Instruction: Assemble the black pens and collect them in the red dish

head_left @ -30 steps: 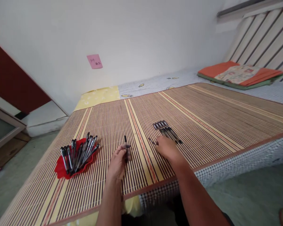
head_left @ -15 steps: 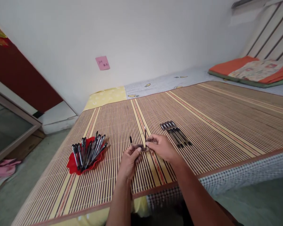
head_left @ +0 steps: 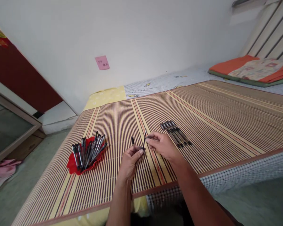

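Note:
A thin black pen refill [head_left: 144,140] with a pale metallic tip stands up at a slight tilt from the fingertips of my left hand [head_left: 129,160]. The thumb and fingers of that hand are closed around its lower end. Just beyond the knuckles a short black piece like a pen cap [head_left: 132,140] sticks up; I cannot tell whether the hand holds it. Close on the refill's right is my right hand [head_left: 161,146], its thumb and forefinger curled with a small gap between them. Several assembled pens [head_left: 178,135] lie in a neat row on the mat to its right.
At left, a red scalloped dish [head_left: 72,168] holds several more pens [head_left: 89,152]. A striped bamboo mat [head_left: 118,125] covers the bed up to its front edge. A folded orange quilt [head_left: 245,64] lies at the far right. A pink note [head_left: 102,62] is stuck on the wall.
The refill has gone from upright to slightly tilted, its lower end now at my left fingertips. My right fingers have come off it. The dark piece lying across my left fingertips no longer shows.

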Action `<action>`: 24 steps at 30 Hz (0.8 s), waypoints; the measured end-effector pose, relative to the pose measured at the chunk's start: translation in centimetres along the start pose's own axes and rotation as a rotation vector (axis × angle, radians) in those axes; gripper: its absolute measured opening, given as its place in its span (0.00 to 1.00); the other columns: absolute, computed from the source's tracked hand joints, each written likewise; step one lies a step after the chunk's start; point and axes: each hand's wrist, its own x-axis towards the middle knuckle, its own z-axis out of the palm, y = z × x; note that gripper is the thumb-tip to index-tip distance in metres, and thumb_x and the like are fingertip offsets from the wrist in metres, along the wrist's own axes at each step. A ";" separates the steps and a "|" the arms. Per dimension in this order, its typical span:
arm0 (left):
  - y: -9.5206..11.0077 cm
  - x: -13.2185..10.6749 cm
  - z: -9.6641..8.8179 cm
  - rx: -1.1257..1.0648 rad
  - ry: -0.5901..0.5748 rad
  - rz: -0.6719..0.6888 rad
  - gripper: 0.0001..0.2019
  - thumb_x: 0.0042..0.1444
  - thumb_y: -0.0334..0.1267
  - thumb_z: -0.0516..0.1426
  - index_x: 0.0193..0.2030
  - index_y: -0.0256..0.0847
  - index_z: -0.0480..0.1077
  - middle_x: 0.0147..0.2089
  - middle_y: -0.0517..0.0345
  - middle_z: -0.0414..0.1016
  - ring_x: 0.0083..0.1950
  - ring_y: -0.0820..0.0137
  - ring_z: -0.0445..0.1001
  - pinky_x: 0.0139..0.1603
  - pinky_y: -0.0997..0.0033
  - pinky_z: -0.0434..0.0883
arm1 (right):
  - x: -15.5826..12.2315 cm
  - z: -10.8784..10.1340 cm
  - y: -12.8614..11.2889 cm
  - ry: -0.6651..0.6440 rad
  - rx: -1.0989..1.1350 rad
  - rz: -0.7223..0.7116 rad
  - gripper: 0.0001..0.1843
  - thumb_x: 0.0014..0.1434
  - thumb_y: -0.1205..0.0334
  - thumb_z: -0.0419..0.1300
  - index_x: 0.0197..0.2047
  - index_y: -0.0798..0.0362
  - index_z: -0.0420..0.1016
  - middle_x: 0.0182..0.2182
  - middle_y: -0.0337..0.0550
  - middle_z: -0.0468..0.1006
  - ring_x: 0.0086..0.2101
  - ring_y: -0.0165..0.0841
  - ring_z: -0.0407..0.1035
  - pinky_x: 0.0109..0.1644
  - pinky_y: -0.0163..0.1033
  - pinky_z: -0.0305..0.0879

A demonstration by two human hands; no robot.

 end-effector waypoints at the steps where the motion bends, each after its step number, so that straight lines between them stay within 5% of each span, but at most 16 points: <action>1: 0.0 0.0 0.0 0.006 -0.005 -0.006 0.18 0.39 0.41 0.75 0.33 0.35 0.77 0.29 0.59 0.76 0.26 0.79 0.67 0.27 0.82 0.64 | 0.0 -0.2 -0.1 0.031 0.033 0.001 0.15 0.52 0.53 0.66 0.38 0.54 0.77 0.25 0.36 0.74 0.26 0.29 0.67 0.29 0.35 0.63; 6: 0.1 -0.1 0.2 0.042 -0.009 -0.010 0.18 0.38 0.40 0.75 0.33 0.36 0.77 0.30 0.60 0.75 0.28 0.79 0.68 0.30 0.81 0.66 | 0.1 -1.1 -0.4 0.121 0.152 -0.070 0.17 0.55 0.53 0.64 0.45 0.54 0.81 0.26 0.38 0.76 0.26 0.28 0.68 0.29 0.35 0.62; 24: -0.2 -0.3 -0.1 0.092 -0.067 -0.007 0.15 0.43 0.39 0.73 0.34 0.37 0.76 0.34 0.59 0.75 0.36 0.73 0.72 0.40 0.75 0.69 | 0.0 -0.9 -0.2 0.065 0.254 0.025 0.15 0.48 0.53 0.73 0.36 0.52 0.78 0.28 0.36 0.76 0.27 0.26 0.68 0.31 0.33 0.62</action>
